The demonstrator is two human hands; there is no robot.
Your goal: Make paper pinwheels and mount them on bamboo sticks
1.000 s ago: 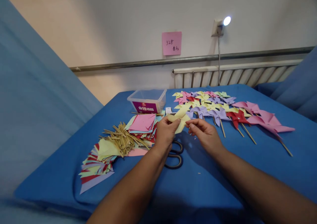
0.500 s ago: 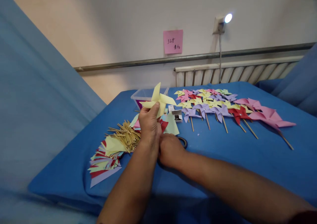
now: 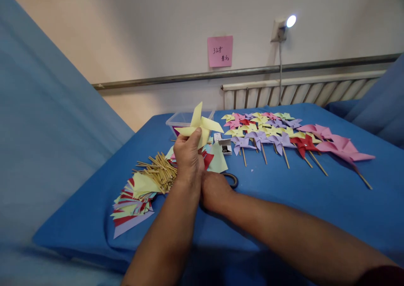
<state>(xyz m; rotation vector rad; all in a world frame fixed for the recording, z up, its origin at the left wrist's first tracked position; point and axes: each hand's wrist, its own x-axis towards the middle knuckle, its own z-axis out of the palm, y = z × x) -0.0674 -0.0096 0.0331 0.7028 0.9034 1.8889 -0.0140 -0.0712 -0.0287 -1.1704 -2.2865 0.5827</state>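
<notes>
A: What's around the grip, biggest first?

B: I see the blue table [image 3: 284, 201] under everything. Right of the grip, beyond it, finished pinwheels [image 3: 268, 136] lie in rows, sticks toward me, probably parked as done. Left and below the grip: paper squares [image 3: 132, 204] fanned out, bamboo sticks [image 3: 159, 174] heaped on them, within reach. Clear tub [image 3: 183, 119] sits just behind the grip.

A: Hands?

B: Left hand [image 3: 188, 161] is closed, pinching a yellow pinwheel [image 3: 200, 126] from below and holding it upright off the table, likely to keep its centre accessible. Right hand [image 3: 215, 191] is tucked against the left wrist, over scissors [image 3: 232, 179]; its fingers are hidden, so I can't tell its grip.
</notes>
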